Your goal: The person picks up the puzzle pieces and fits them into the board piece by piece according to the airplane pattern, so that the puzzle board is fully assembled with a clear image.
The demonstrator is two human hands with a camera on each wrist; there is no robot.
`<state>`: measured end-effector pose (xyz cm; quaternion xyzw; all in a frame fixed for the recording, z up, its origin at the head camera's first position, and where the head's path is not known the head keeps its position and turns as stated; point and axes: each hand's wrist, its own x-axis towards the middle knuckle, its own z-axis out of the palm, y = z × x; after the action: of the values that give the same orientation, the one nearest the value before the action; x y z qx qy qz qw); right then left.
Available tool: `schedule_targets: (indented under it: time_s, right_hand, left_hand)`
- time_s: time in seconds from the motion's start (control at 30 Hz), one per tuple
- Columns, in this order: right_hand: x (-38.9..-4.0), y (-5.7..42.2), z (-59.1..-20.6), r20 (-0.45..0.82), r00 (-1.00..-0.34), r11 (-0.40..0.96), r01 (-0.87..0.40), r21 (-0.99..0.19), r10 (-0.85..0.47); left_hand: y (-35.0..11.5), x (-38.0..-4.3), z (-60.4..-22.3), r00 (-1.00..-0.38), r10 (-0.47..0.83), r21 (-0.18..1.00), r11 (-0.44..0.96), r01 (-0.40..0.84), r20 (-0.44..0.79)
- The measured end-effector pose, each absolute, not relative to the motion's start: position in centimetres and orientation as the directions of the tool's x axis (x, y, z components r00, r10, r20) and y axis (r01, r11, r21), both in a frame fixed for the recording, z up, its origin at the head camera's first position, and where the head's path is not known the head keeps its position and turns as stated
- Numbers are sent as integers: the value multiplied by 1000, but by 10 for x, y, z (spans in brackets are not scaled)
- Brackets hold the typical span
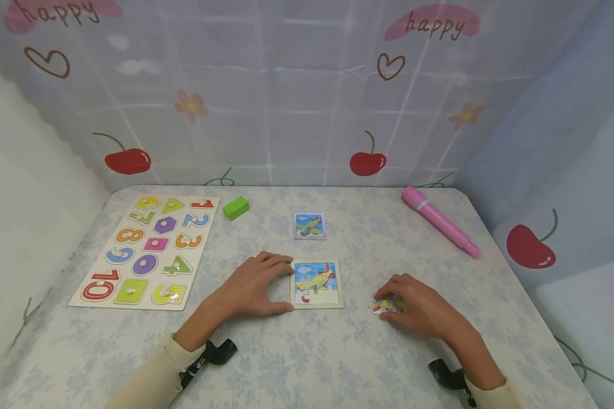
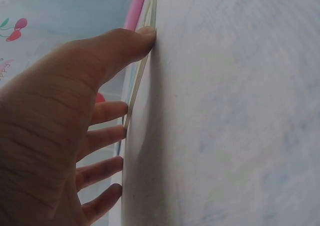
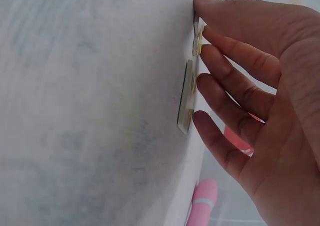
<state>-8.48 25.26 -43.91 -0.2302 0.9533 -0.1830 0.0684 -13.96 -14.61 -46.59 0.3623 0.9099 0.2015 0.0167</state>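
A small square jigsaw puzzle tray [image 1: 340, 295] with a pale rim lies in the middle of the table. Pieces fitted in it show a yellow airplane on blue sky, and bare white board shows along its lower part. My left hand [image 1: 253, 287] touches the tray's left edge, thumb at the near corner and straight fingers at the far one. To the right, my right hand [image 1: 422, 307] pinches a puzzle piece [image 1: 384, 307] between thumb and fingers, close over the tabletop. Another piece [image 3: 185, 98] lies beneath its fingers, partly hidden by them in the head view.
Beyond the tray lies a small airplane picture card [image 1: 309, 226]. A number and shape board [image 1: 199, 267] covers the left side, with a green block [image 1: 236, 208] beside it. A pink pen-shaped tube [image 1: 440, 221] lies back right. Printed curtains [image 1: 307, 113] hang behind the table.
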Motion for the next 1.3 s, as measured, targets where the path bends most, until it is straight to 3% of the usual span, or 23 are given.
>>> schedule_targets:
  time_s: [0.53,1.3]
  right_hand:
    - [-93,244,-435,7,-861,812,-483,-329,-509]
    - [-112,172,-425,72,-750,701,-645,-304,-658]
  left_hand:
    - [-146,-139,-467,-743,659,364,668,649,115]
    - [-146,-142,-468,-750,656,357,683,637,83]
